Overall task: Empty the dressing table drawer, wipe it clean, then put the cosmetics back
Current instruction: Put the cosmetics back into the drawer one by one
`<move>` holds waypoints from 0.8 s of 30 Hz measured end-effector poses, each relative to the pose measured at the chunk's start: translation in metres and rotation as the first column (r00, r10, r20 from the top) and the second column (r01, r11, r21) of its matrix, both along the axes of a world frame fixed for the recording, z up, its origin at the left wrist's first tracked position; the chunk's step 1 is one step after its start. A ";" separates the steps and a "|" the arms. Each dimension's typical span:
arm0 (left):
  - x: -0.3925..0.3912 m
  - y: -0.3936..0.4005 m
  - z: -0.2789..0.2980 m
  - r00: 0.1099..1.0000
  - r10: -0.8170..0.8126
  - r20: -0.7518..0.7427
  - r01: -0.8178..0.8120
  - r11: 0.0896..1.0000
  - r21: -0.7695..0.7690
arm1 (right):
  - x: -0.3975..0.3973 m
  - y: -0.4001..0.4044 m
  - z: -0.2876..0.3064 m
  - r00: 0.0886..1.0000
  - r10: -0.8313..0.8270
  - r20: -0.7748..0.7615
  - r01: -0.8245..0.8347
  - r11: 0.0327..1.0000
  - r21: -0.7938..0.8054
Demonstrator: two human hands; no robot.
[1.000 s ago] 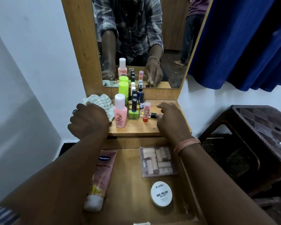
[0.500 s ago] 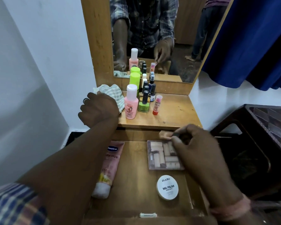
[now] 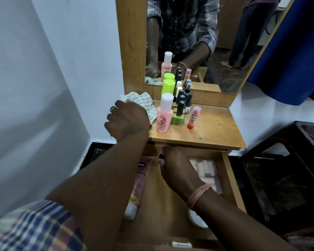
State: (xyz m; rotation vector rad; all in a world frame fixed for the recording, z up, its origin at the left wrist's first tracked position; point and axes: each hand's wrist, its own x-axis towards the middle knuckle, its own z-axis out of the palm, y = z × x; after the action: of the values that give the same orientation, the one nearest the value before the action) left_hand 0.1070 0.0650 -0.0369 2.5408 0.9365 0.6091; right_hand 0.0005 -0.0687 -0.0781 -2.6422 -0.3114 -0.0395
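The wooden drawer (image 3: 231, 178) stands pulled out under the dressing table top (image 3: 212, 133). In it lie a pink Vaseline tube (image 3: 141, 175), a clear box of pale sticks (image 3: 206, 171) and a white round tub (image 3: 198, 221), partly under my arm. My right hand (image 3: 174, 163) is at the drawer's back left corner, fingers curled around a small dark item that is mostly hidden. My left hand (image 3: 127, 121) grips a checked cloth (image 3: 143, 103) on the table top's left edge. A pink bottle (image 3: 163, 117), green nail polish (image 3: 178, 118) and a pink lip balm (image 3: 193, 116) stand beside it.
A lime green bottle (image 3: 168, 86) and several small dark bottles (image 3: 184, 98) stand against the mirror (image 3: 216, 51). A dark stool (image 3: 283, 160) sits close on the right, below a blue curtain (image 3: 297, 51). A white wall closes the left side.
My right hand took a small dark item from the table top, carried it over the drawer and now reaches into the drawer's back left corner. The left hand stayed on the cloth.
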 end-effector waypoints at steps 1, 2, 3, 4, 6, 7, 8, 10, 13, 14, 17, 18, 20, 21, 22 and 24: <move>0.000 0.000 0.000 1.000 0.005 0.000 -0.005 1.000 -0.001 | 0.000 0.001 -0.002 1.000 -0.004 0.001 0.004 1.000 0.013; 0.001 0.000 0.000 1.000 0.008 -0.002 -0.008 1.000 -0.002 | 0.000 0.003 -0.003 1.000 -0.010 -0.009 0.010 1.000 0.030; 0.001 0.000 0.000 1.000 0.009 -0.005 -0.009 1.000 -0.005 | 0.000 0.004 -0.004 1.000 -0.014 -0.021 0.015 0.998 0.053; 0.001 0.000 0.000 1.000 0.009 -0.003 -0.009 1.000 -0.007 | -0.001 0.004 -0.004 0.999 -0.016 -0.036 0.019 0.997 0.076; 0.000 0.000 -0.001 1.000 0.005 0.008 -0.005 1.000 -0.010 | -0.002 0.003 -0.004 0.998 -0.023 -0.059 0.029 0.994 0.105; 0.000 0.000 -0.002 1.000 0.002 0.012 -0.002 1.000 -0.008 | -0.003 0.003 -0.003 0.997 -0.024 -0.070 0.032 0.993 0.117; 0.000 0.000 -0.002 1.000 0.000 0.013 0.000 1.000 -0.006 | -0.004 0.002 -0.002 0.997 -0.027 -0.079 0.037 0.991 0.130; 0.001 0.001 -0.003 1.000 -0.003 0.014 0.003 1.000 -0.009 | -0.007 0.001 0.002 0.994 -0.049 -0.095 0.061 0.989 0.134; 0.001 0.001 -0.003 1.000 -0.002 0.009 0.002 1.000 -0.013 | -0.016 -0.001 0.018 0.990 -0.103 -0.096 0.113 0.988 0.107; 0.001 0.001 -0.003 1.000 0.000 0.012 0.000 1.000 -0.014 | -0.020 -0.004 0.026 0.987 -0.120 -0.107 0.131 0.986 0.104; 0.004 0.001 -0.004 1.000 0.003 0.024 -0.003 1.000 -0.021 | -0.024 -0.016 0.060 0.976 -0.204 -0.076 0.213 0.967 0.140; 0.004 0.001 -0.004 1.000 0.002 0.025 -0.002 1.000 -0.025 | -0.021 -0.021 0.072 0.964 -0.266 -0.006 0.262 0.947 0.185; 0.005 0.002 -0.004 1.000 -0.003 0.029 0.004 1.000 -0.030 | -0.007 -0.030 0.087 0.901 -0.414 0.130 0.352 0.872 0.339; 0.004 0.001 -0.004 0.999 -0.006 0.033 0.007 1.000 -0.030 | 0.002 -0.035 0.090 0.870 -0.468 0.154 0.378 0.835 0.401; 0.004 0.002 -0.004 1.000 -0.004 0.031 0.005 1.000 -0.029 | 0.011 -0.037 0.090 0.861 -0.489 0.137 0.391 0.810 0.437; 0.003 0.002 -0.003 1.000 0.001 0.023 -0.001 1.000 -0.022 | 0.026 -0.037 0.085 0.887 -0.458 0.067 0.383 0.807 0.449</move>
State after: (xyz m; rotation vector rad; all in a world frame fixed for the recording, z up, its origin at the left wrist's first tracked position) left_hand 0.1104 0.0669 -0.0403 2.5091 0.9320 0.6233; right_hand 0.0268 -0.1053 0.0071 -2.2173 0.2227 -0.4372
